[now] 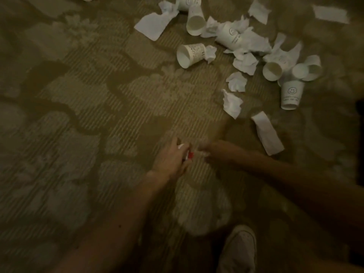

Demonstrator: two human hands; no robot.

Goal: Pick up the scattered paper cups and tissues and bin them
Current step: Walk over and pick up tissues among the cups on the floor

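Several white paper cups lie tipped on the patterned carpet at the upper right, among them a printed cup, a smiley cup and another smiley cup. Crumpled tissues lie between them, such as one tissue and a flat folded tissue nearest my hands. My left hand hovers low over the carpet, closed on a small red-and-white object. My right hand is blurred beside it, with a bit of white at its fingertips. Both hands are short of the pile.
My white shoe stands on the carpet at the bottom. A dark object cuts in at the right edge. More paper lies at the top right. No bin is in view.
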